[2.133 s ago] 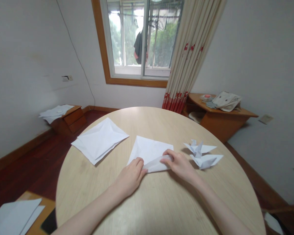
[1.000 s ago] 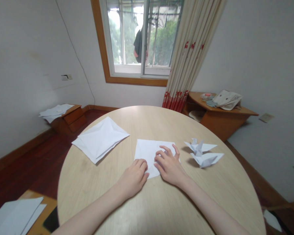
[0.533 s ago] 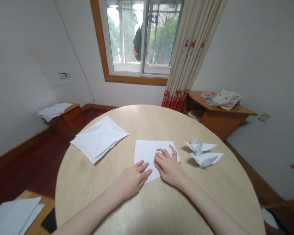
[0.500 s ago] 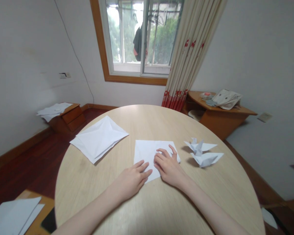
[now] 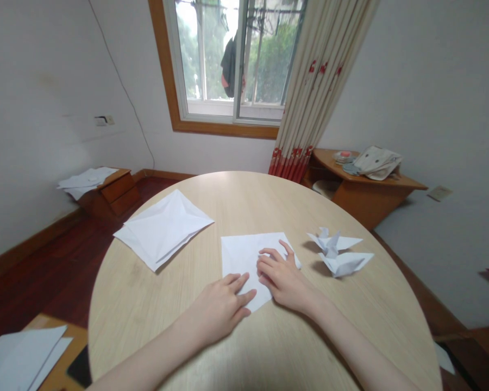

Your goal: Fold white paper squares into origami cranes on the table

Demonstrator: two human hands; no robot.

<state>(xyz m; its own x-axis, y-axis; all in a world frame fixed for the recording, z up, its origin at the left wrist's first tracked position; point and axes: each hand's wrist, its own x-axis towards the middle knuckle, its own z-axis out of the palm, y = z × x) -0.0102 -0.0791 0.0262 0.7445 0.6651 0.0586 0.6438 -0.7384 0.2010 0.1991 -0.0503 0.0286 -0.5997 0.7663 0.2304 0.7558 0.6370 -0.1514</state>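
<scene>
A white sheet of paper (image 5: pixel 240 252) lies flat on the round table in front of me, its right edge folded or raised. My left hand (image 5: pixel 228 301) rests on its lower left part, fingers apart and stretched out. On the right part of the sheet is my right hand (image 5: pixel 281 277), its fingers bent and spread, pressing from above; what lies under its palm is hidden. Just right of that hand stand two folded paper cranes, a nearer crane (image 5: pixel 346 264) and a farther crane (image 5: pixel 348 243), close together.
Creased white paper sheets (image 5: pixel 165 231) lie stacked at the left of the round table (image 5: pixel 244 187). More paper (image 5: pixel 24 355) sits on a low surface at lower left. A wooden desk (image 5: pixel 367 201) with a cloth bag (image 5: pixel 378 163) stands beyond the right edge.
The paper has turned slightly, its near corner coming closer to me. My left hand has shifted a little toward me, while the right hand has stayed nearly in place.
</scene>
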